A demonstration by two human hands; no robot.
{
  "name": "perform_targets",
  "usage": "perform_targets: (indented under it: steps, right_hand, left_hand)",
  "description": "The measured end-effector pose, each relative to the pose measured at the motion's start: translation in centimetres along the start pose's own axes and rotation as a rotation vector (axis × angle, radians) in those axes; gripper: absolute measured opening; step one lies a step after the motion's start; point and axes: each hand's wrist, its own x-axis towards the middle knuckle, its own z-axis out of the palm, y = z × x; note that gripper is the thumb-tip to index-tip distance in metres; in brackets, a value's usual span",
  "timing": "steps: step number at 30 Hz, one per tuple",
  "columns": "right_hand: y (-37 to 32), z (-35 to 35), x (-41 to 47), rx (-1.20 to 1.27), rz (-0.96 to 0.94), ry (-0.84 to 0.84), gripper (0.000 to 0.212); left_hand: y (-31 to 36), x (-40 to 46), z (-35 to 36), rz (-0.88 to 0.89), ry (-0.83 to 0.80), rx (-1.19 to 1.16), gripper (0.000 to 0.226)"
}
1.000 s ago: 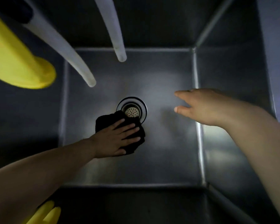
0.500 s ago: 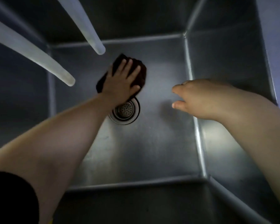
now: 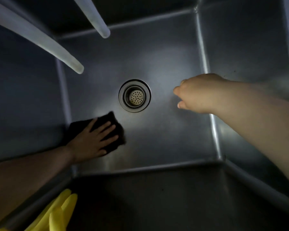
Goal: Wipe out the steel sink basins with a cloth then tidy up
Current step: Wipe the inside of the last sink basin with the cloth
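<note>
Two bare forearms, no sleeves in view, left grip (image 3: 92, 141) ungloved, right grip (image 3: 202, 94) ungloved

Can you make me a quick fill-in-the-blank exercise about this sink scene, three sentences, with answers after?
1. The left hand presses a dark ____ flat on the sink floor.
2. The round strainer drain lies between the cloth and the ____ hand.
3. The rubber glove at the near rim is ____ in colour.

Answers: cloth; right; yellow
</note>
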Motion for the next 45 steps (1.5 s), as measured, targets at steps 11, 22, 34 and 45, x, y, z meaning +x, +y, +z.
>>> perform_targets:
  steps: [11,22,34,45]
  right_hand:
    - [1.2,0.0,0.7,0.071,0.037,0.095,0.039]
    - [0.1,0.2,0.2,0.076,0.056,0.019,0.042]
    - [0.5,-0.8,0.4,0.127,0.084,-0.004,0.048]
    - [1.3,-1.2,0.2,0.157,0.098,0.004,0.047]
  left_hand:
    - [8.5,14.1,-5.2,0.313,0.136,-0.044,0.056]
    - [4.8,2.1,-1.1,0.436,-0.093,-0.011,0.06]
    - [-0.1,-1.7,0.4,0.534,-0.196,0.127,0.086]
    - [5.6,12.0,-2.9,-0.092,0.253,-0.115,0.063]
